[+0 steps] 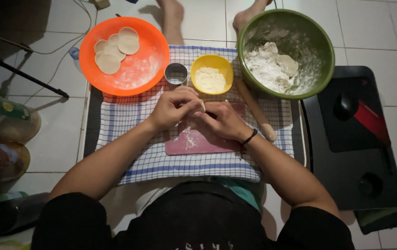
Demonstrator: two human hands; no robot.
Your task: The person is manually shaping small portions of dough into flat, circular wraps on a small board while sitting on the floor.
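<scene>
My left hand (174, 109) and my right hand (224, 121) meet over a floured pink cutting board (198, 142), both pinching a small pale piece of dough (202, 105) between the fingertips. Most of the dough is hidden by my fingers. A black band circles my right wrist. Beyond my hands stand a small metal ring cutter (176, 74) and a yellow bowl (212, 74) of flour or filling. A wooden rolling pin (255, 109) lies right of my right hand.
An orange plate (124, 55) at the far left holds several round dough discs. A green bowl (285, 53) at the far right holds flour and dough. A checked cloth (129, 120) covers the tray. Bottles (4, 153) lie left; a black tray (353, 139) lies right.
</scene>
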